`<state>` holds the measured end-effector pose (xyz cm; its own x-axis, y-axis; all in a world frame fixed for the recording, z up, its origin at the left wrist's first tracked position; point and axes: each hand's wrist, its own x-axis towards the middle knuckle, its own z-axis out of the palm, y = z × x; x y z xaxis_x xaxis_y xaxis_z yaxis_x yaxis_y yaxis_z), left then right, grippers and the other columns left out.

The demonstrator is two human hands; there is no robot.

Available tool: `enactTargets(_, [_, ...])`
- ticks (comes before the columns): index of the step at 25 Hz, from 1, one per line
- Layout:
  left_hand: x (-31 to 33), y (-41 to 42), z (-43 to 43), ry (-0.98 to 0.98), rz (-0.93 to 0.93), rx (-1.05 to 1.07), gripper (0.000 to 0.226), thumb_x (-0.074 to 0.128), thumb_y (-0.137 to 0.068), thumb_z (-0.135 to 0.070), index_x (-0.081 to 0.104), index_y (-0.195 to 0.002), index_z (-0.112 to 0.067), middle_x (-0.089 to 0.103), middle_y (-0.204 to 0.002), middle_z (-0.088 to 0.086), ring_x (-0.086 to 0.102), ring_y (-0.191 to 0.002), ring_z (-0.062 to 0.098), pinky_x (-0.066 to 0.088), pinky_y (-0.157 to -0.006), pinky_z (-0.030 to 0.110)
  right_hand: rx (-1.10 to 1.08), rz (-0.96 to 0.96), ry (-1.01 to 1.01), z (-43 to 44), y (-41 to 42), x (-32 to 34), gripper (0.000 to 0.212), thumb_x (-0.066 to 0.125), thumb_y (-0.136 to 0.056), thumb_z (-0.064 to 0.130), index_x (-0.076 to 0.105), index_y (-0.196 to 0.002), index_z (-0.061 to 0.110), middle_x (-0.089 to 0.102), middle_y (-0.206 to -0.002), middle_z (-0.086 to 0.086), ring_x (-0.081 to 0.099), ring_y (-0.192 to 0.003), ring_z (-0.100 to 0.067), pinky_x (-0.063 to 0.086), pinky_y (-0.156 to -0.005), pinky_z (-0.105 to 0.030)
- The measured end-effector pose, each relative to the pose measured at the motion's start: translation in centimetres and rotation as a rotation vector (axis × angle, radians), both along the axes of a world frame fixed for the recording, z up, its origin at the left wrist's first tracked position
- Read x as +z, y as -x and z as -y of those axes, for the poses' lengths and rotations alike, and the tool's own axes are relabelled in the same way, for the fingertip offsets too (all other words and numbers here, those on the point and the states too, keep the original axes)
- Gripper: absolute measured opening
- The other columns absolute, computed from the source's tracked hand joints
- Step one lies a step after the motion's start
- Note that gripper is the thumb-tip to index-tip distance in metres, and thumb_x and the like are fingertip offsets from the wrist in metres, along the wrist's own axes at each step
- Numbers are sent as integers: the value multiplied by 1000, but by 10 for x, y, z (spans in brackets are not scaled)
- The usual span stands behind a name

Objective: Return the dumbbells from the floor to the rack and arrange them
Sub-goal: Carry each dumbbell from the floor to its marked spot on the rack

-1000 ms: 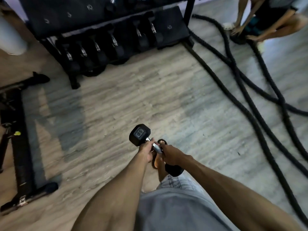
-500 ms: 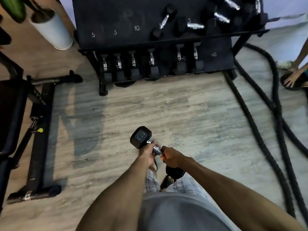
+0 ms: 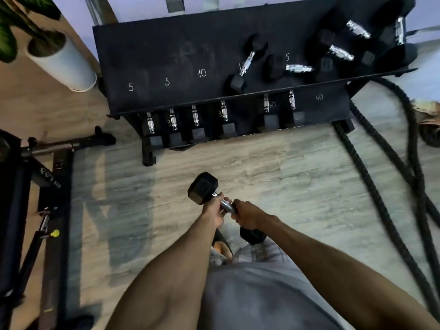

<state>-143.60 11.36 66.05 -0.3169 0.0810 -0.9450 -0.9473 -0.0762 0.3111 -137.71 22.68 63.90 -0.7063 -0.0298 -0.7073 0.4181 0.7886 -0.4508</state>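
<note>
- The wooden floor [image 3: 285, 167] lies between the person and the rack. Thick black battle ropes [image 3: 381, 198] lie on it at the right.
- The dumbbell rack [image 3: 166, 55] stands ahead and has two black shelves with white numbers written on them. The left part of the top shelf, marked 5, 5 and 10, is bare.
- On the right of the top shelf, several loose dumbbells [image 3: 245, 65] lie at mixed angles. On the lower shelf, a row of dumbbells [image 3: 197, 125] stands in order.
- The carried hex dumbbell [image 3: 202, 188] is in the air over the floor, in front of the body and well apart from the rack. It is tilted, with one head forward and up and the other low near the shorts.
- The left hand [image 3: 214, 214] has its fingers curled round the chrome handle [image 3: 226, 206], next to the front head. The right hand [image 3: 250, 215] wraps the rear of the same handle, just beside the left.
- It is rigid and dense, and a two-hand carry suggests real weight. The number on its head is too blurred to read, so its slot is perhaps among the small marks.
- The handle is the correct place to hold, because the heads are too wide for fingers. It should be lowered onto the shelf, not dropped, and the flat hex sides should stop it from rolling.
</note>
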Motion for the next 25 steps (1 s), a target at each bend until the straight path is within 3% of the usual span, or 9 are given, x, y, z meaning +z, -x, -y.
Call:
enactTargets(4, [-6,94,-17,22,3,19,24,55,-97,-17,55,-74,-10,59,-68,5,55,-65,17,46,-63,28,25,2,7,-17,96,-5,28,52,-88,23,49,-113,12,65,-104,-12,63,-94,-33,52,-78,-41])
enactTargets(9, [-12,204,-58,32,-20,72,31,47,-98,-11,45,-67,-11,55,-36,0,56,-53,5,42,-62,17,90,-17,16,-51,217,-23,32,53,-90,25,49,-118,11,66,-109,-15,63,-99,-36,49,-80,-38])
enactTargets(12, [-9,266,-78,42,10,130,28,51,-97,-12,50,-69,-10,60,-62,6,57,-61,12,46,-65,22,80,-15,32,-74,278,-23,33,53,-89,26,48,-119,12,65,-112,-17,62,-102,-37,47,-80,-37])
enactTargets(16, [-9,345,-93,40,-1,190,24,54,-95,-12,54,-72,-10,62,-46,1,57,-68,18,47,-68,29,76,-29,44,-99,355,-14,36,55,-87,26,50,-120,14,65,-114,-17,61,-104,-37,47,-82,-39])
enactTargets(21, [-13,429,-105,-24,56,251,17,56,-95,-14,56,-79,-8,59,-77,7,58,-71,19,48,-64,28,86,-19,32,-110,444,-10,41,61,-83,30,53,-122,18,67,-115,-14,64,-105,-34,50,-84,-38])
enactTargets(25, [-22,491,-109,-105,91,264,15,55,-96,-15,58,-83,-8,62,-83,7,60,-79,20,51,-73,30,49,-22,-22,-119,505,-14,38,61,-85,28,54,-120,14,67,-114,-17,64,-105,-37,51,-84,-40])
